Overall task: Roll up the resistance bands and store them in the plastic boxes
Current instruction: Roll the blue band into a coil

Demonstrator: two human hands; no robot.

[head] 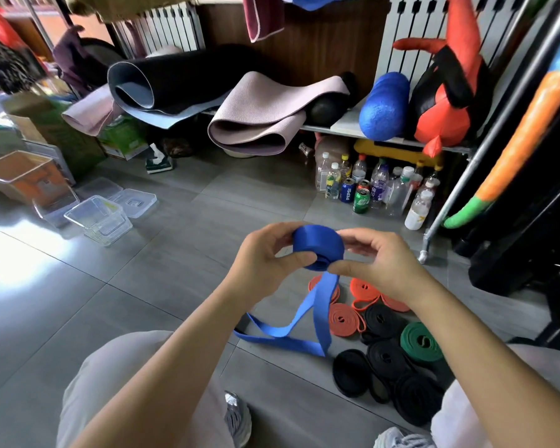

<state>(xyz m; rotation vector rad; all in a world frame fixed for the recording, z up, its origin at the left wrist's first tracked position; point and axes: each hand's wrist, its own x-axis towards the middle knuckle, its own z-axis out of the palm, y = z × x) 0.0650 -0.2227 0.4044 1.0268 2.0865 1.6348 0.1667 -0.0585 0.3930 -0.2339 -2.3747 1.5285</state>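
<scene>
Over bent knees (126, 360), left hand (265, 258) and right hand (380, 261) grip the part-rolled blue band (319, 244) between them.

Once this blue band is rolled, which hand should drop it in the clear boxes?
Left, probably. The clear plastic boxes sit on the floor to the left, nearer the left hand; the right hand would have to cross over. Both grip the blue band now.

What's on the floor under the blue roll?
The blue roll trails a loose tail to the floor, covering part of one orange coil. Black coils and a green coil lie alongside.
</scene>
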